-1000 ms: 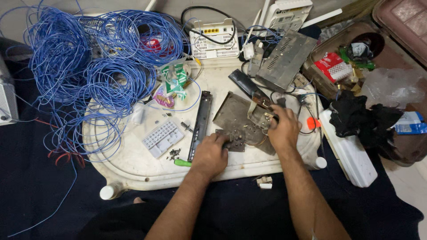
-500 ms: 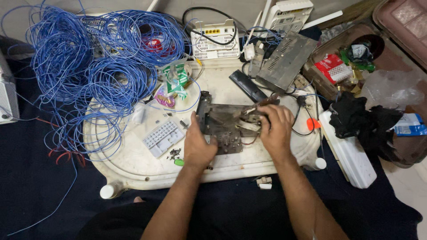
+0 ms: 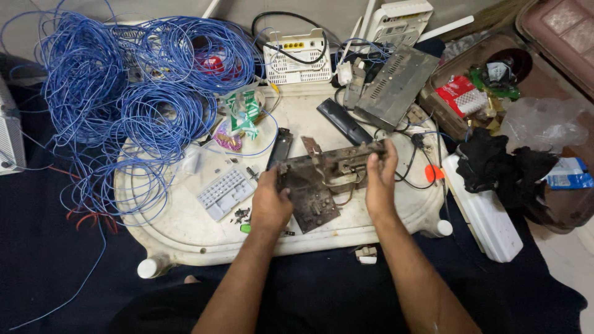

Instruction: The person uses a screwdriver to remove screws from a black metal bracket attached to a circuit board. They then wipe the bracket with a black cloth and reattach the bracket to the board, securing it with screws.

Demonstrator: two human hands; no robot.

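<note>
Blue wire coils [image 3: 124, 93] crowd tray's [image 3: 185, 229] left.

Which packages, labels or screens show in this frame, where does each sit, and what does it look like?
Green and white sachets: on the white tray, left of the rusty metal board that both hands hold.
Red and white packet: flat, in the brown tub, upper right.
Blue and white pack: far right edge, beside the black cloth.
Yellow port strip: on the white router, top centre.
No screens.

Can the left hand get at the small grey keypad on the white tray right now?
Probably not at once: the left hand grips the rusty metal chassis together with the right hand. The grey keypad lies uncovered just beside it on the white tray.
</note>
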